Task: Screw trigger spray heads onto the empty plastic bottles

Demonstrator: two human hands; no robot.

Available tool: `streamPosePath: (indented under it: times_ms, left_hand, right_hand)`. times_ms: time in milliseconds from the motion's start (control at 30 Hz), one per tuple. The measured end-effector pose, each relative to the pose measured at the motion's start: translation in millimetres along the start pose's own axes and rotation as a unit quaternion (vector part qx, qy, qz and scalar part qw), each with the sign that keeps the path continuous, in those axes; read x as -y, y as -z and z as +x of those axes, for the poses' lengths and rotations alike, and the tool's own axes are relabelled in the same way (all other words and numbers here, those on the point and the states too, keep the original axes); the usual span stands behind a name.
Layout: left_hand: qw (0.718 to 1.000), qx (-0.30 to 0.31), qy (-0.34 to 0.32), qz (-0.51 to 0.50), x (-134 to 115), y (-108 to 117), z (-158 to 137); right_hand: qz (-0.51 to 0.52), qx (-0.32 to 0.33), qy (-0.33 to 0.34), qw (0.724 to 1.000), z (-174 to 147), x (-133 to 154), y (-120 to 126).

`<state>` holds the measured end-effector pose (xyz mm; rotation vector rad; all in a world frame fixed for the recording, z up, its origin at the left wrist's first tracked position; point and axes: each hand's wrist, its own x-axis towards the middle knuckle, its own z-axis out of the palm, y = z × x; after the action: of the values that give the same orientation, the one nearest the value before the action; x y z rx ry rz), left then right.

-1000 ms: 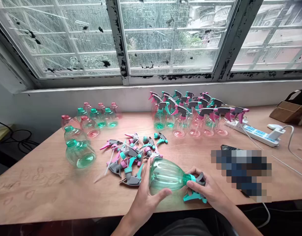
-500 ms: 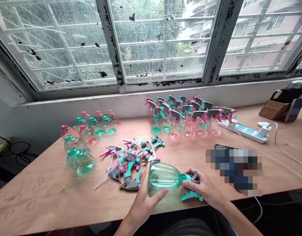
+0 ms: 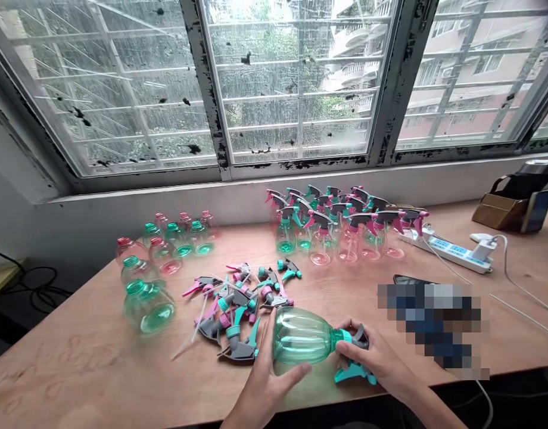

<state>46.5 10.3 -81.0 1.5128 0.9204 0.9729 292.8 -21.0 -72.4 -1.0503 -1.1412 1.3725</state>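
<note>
Green spray bottle [image 3: 303, 335] lies on its side between the hands, near the front edge of the table [image 3: 77, 381], base at the left fingers, neck at the right. Left hand [image 3: 269, 378]: gripping the base, fingers up against it, thumb along the near side. Right hand [image 3: 367, 354]: fingers closed round the teal collar [image 3: 342, 336] of the spray head [image 3: 360, 339]; teal trigger [image 3: 352, 373] sticks out just below them. Can't tell if the bottle touches the tabletop.

Loose spray heads [image 3: 233, 344], teal, pink and grey, heaped just left of and beyond the left fingers; nearest is right beside them. Open bottles [image 3: 149, 307], green and pink, upright, well left of those fingers. Bottles with heads fitted [image 3: 321, 247] cluster upright, well beyond both hands. Right of the right fingers: dark item [image 3: 407, 279], mostly pixelated, can't ID. Farther out that way: white power strip [image 3: 452, 251], cardboard box [image 3: 495, 213], phone [image 3: 536, 211] propped beside it.
</note>
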Motion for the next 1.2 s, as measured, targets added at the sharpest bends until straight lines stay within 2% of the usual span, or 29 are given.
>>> streamPosePath:
  times_ms: [167, 433, 633, 833, 967, 1100, 1200]
  left_hand:
    - [0.999, -0.001, -0.023, 0.026, -3.5, -1.2, 0.8]
    - [0.999, -0.010, 0.019, 0.039, -6.7, -0.1, -0.5]
    - [0.997, 0.010, -0.027, 0.068, -8.6, -0.9, -1.3]
    - [1.000, -0.006, -0.005, 0.029, 4.4, 0.1, -0.5]
    - [1.000, -0.003, 0.006, 0.010, 1.4, 0.0, 1.6]
    - [1.000, -0.002, -0.028, 0.014, -1.5, -1.4, 1.8]
    - [0.998, -0.016, -0.049, 0.025, 2.1, -0.8, 1.1]
  right_hand:
    - [-0.002, -0.008, 0.000, 1.000, 0.8, -4.4, 2.6]
    - [-0.011, 0.015, 0.003, 1.000, 0.1, -7.5, 2.6]
    - [0.036, 0.001, 0.006, 0.999, 2.2, -7.7, 2.8]
    - [0.008, 0.019, 0.002, 1.000, 1.6, -9.8, 4.2]
    - [0.019, 0.014, 0.002, 1.000, 3.7, -12.0, 4.6]
    - [0.058, -0.007, 0.002, 0.998, 4.5, -13.1, 5.1]
    - [0.051, 0.001, 0.001, 0.999, 3.3, -14.0, 6.1]
